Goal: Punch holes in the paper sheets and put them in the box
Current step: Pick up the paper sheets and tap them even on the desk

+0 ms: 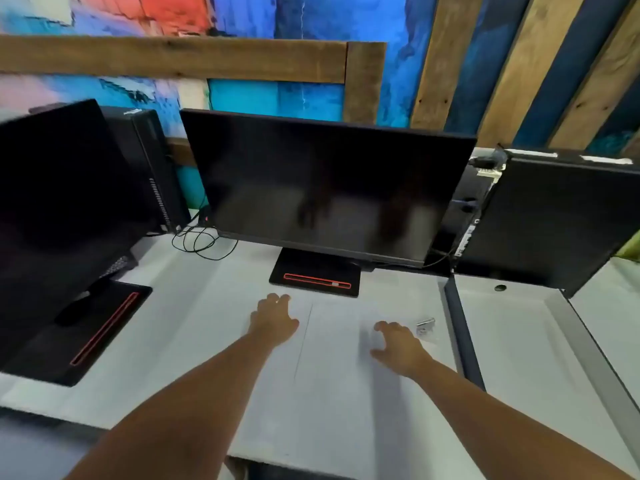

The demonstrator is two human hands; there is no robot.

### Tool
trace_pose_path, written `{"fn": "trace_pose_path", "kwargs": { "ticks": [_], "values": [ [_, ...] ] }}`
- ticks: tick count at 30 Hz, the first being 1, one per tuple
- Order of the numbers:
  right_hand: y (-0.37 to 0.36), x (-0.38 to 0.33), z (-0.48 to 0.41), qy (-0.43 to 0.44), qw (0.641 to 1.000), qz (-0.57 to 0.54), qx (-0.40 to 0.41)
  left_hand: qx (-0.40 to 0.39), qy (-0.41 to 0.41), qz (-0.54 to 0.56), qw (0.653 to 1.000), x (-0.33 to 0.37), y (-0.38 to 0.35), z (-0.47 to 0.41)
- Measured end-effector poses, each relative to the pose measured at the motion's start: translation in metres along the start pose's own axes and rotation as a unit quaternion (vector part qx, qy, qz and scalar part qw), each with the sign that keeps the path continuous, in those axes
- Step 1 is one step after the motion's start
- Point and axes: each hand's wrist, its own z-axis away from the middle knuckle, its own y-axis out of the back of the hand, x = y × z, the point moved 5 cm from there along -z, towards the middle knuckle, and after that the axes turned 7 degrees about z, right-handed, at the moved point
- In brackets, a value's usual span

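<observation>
White paper sheets [332, 344] lie flat on the white desk in front of the middle monitor, their left edge showing as a thin dark line. My left hand [273, 318] rests palm down just left of that edge, fingers spread. My right hand [398, 344] lies palm down on the right part of the sheets, fingers apart, holding nothing. A small metal hole punch [426, 325] sits on the desk just right of my right hand, not touched. A white box [561, 327], open, stands at the right.
A black monitor [325, 188] on a black stand [315, 275] stands right behind the sheets. A second monitor [59, 202] and its base [86, 334] fill the left. A black computer case [561, 220] stands at the back right. Loose cables [201, 242] lie behind.
</observation>
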Motion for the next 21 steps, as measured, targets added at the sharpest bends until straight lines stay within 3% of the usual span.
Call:
{"fn": "trace_pose_path", "kwargs": {
  "ticks": [5,8,12,18,21],
  "values": [
    [-0.027,0.004,-0.004,-0.046,0.998,0.029,-0.04,-0.069,0.064,-0.001,0.996,-0.036,-0.026,-0.013],
    [-0.035,0.003,-0.007,-0.055,0.997,0.045,-0.022,-0.044,0.07,0.048,0.995,-0.039,-0.03,-0.021],
    [-0.041,0.006,-0.008,-0.063,0.997,0.043,-0.003,-0.019,0.112,0.228,0.967,-0.036,-0.036,-0.025],
    [-0.047,0.002,-0.007,-0.073,0.997,0.034,0.005,0.027,0.128,0.303,0.944,-0.045,-0.04,-0.027],
    [-0.048,0.001,0.0,-0.143,0.989,0.035,0.006,0.03,0.141,0.304,0.942,-0.048,-0.042,-0.026]
  ]
}}
